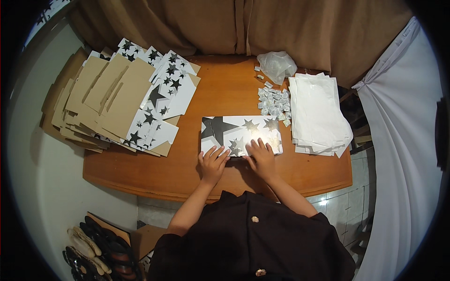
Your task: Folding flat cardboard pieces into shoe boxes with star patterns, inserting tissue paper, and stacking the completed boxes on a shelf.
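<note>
A closed white cardboard box (251, 122) with black and grey stars lies on the wooden table in front of me. My left hand (213, 161) rests at its near left edge, fingers spread over the lid's border. My right hand (260, 158) lies on the near right part of the lid, fingers apart and stretched out. Neither hand grips anything. Just beyond the box's right end is a heap of small white packets (274, 102). What the box holds cannot be seen.
A tall stack of flattened star-printed cartons (112, 93) covers the table's left side. White paper sheets (316, 112) are piled at the right, with a crumpled clear plastic bag (277, 65) behind the packets. Shoes (103, 248) stand on the floor at lower left.
</note>
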A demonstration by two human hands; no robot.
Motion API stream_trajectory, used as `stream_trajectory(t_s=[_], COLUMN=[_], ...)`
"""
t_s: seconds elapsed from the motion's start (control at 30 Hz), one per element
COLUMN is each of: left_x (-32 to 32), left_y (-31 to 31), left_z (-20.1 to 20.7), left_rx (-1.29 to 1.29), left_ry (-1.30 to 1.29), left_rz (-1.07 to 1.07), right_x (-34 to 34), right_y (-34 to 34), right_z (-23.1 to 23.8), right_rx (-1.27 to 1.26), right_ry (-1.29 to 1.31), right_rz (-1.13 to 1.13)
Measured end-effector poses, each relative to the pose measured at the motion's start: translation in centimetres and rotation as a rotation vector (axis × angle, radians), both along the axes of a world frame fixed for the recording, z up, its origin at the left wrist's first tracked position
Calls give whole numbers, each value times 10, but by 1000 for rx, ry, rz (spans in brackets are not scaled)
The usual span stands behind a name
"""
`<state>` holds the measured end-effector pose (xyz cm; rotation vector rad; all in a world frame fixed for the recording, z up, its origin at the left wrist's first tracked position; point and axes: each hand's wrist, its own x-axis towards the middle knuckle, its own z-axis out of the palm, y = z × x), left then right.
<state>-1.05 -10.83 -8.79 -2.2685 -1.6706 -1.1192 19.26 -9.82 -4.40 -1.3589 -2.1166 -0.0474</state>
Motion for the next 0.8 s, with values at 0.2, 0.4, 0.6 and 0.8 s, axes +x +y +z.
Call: stream_trajectory(t_s=[0.2,0.4,0.6,0.8], left_x=[-4,-53,-101,-124], left_y=[4,13,18,54], left_z=[-1,8,21,0], left_rx=[-4,-9,-27,-410], left_ry=[-14,110,-87,-759], left_rz=[-16,-101,221,139], right_x=[5,32,38,-7], right_y=[1,-8,-26,-36], right_z=[5,31,14,4], right_rx=[-50,-195,-347,-451], right_ry=[-16,265,439,386], right_rz=[70,51,-87,80])
